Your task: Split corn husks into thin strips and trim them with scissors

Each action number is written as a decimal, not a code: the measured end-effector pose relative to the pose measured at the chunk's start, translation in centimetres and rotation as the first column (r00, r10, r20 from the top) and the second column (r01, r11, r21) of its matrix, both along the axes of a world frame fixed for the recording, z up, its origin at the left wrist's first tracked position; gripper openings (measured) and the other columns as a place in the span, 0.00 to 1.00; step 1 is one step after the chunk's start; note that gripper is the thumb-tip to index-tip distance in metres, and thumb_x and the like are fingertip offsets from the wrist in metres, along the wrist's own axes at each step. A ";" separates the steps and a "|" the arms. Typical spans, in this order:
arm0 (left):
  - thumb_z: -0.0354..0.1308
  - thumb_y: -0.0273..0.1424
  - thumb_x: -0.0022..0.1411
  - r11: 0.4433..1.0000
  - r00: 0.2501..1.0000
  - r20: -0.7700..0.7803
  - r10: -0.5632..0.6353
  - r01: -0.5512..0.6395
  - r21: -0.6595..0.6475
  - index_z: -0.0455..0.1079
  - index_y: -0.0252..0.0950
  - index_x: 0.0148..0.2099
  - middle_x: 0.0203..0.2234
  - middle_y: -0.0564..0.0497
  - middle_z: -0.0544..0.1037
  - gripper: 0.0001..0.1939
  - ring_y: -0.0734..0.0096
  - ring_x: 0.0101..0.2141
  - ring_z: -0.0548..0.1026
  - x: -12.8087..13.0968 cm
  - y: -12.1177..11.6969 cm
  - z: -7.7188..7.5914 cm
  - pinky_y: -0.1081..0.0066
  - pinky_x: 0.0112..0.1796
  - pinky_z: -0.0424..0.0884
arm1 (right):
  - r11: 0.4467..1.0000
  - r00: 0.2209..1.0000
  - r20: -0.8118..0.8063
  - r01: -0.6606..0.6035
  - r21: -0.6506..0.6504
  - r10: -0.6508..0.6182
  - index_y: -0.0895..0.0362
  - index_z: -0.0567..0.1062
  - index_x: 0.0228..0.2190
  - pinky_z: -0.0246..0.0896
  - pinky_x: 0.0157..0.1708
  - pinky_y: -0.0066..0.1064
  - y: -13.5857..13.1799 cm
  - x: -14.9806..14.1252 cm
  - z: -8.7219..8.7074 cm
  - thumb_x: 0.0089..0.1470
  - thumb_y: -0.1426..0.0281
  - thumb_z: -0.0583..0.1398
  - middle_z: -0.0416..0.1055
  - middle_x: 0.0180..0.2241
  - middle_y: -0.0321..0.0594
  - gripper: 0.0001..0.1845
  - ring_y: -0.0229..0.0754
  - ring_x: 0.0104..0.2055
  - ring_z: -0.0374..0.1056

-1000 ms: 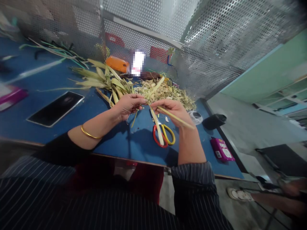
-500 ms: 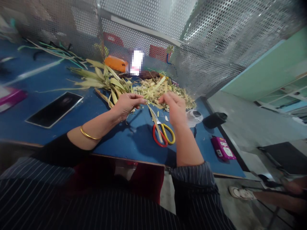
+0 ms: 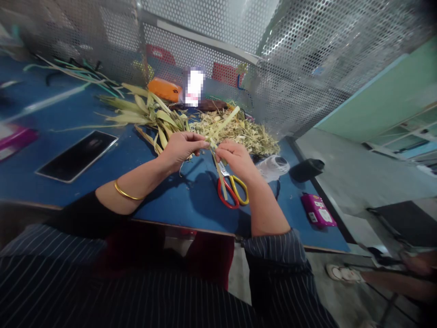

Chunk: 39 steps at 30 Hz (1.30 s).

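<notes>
My left hand (image 3: 180, 149) is closed in a pinch on a pale yellow-green leaf strip (image 3: 223, 124) above the blue table (image 3: 61, 141). My right hand (image 3: 235, 159) is closed on the same strip, a finger's width to the right of the left. One end of the strip points up and back over a heap of dry leaf scraps (image 3: 239, 130); a thinner piece hangs down across red-and-yellow-handled scissors (image 3: 234, 191) lying on the table just below my right hand.
A bundle of long leaves (image 3: 146, 114) lies behind my left hand. A dark phone (image 3: 78, 155) lies at left, a thread spool (image 3: 275, 165), a black object (image 3: 305, 171) and a pink box (image 3: 317, 210) at right. A perforated metal screen (image 3: 239, 59) walls the back. Another person's shoe (image 3: 337, 273) shows on the floor.
My right hand let a long strip go, reached back over the scrap heap, and has come back beside my left hand, gripping the strip. My left hand has barely moved.
</notes>
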<state>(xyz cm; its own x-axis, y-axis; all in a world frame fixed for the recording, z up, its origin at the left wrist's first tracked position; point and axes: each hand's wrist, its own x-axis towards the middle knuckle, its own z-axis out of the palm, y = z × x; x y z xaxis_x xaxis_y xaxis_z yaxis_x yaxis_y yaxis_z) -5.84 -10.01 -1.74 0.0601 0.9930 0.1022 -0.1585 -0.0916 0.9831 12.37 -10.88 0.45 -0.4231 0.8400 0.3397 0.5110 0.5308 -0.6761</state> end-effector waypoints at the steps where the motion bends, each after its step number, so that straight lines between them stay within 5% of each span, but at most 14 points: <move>1: 0.69 0.28 0.43 1.000 1.000 -0.007 -0.006 0.006 0.003 0.75 0.31 0.30 0.21 0.53 0.75 0.10 0.82 0.18 0.66 0.0 0.0 0.0 0.76 0.22 0.62 | 1.000 1.000 0.004 -0.005 -0.005 0.005 0.57 0.69 0.16 0.55 0.38 0.32 0.0 0.0 0.0 0.54 0.72 0.54 0.63 0.24 0.34 0.16 0.37 0.31 0.62; 6: 0.69 0.30 0.45 0.999 0.997 -0.073 -0.006 0.008 0.031 0.76 0.32 0.29 0.19 0.53 0.74 0.08 0.81 0.18 0.65 0.0 -0.2 0.0 0.76 0.22 0.61 | 1.000 0.998 0.062 0.002 0.006 -0.002 0.56 0.67 0.15 0.55 0.35 0.32 -0.1 -0.2 0.0 0.53 0.74 0.54 0.62 0.24 0.35 0.17 0.38 0.31 0.62; 14: 0.68 0.29 0.45 0.998 0.994 -0.105 0.035 -0.029 0.064 0.76 0.32 0.29 0.18 0.53 0.74 0.07 0.81 0.18 0.66 0.0 -0.2 0.1 0.76 0.21 0.61 | 0.902 0.930 0.281 0.105 0.419 -0.239 0.55 0.66 0.19 0.51 0.43 0.37 0.0 -0.5 -0.8 0.56 0.71 0.55 0.66 0.26 0.37 0.13 0.40 0.32 0.62; 22: 0.68 0.29 0.45 0.998 0.987 -0.157 0.035 -0.025 0.065 0.76 0.32 0.28 0.15 0.55 0.71 0.07 0.81 0.17 0.65 0.2 -0.5 0.4 0.76 0.21 0.61 | 0.855 0.942 0.100 0.241 0.459 -0.320 0.53 0.71 0.29 0.52 0.46 0.36 0.1 -0.8 -1.6 0.60 0.66 0.56 0.72 0.27 0.33 0.08 0.39 0.31 0.65; 30: 0.68 0.30 0.44 0.998 0.993 -0.118 0.026 -0.020 0.052 0.76 0.31 0.28 0.15 0.55 0.71 0.08 0.80 0.17 0.66 0.2 -0.2 -0.2 0.76 0.21 0.61 | 0.810 0.940 0.119 0.206 0.549 -0.319 0.53 0.71 0.28 0.50 0.51 0.39 -0.5 -1.6 -1.6 0.61 0.66 0.53 0.71 0.30 0.39 0.11 0.43 0.38 0.64; 39: 0.67 0.29 0.44 0.999 0.993 -0.120 -0.002 0.008 0.044 0.76 0.31 0.27 0.16 0.54 0.72 0.06 0.81 0.17 0.65 0.3 -0.5 0.0 0.77 0.21 0.61 | 0.864 0.956 0.009 0.262 0.429 -0.295 0.53 0.71 0.29 0.50 0.50 0.39 -0.4 -1.8 -2.1 0.59 0.66 0.56 0.73 0.30 0.37 0.09 0.42 0.38 0.66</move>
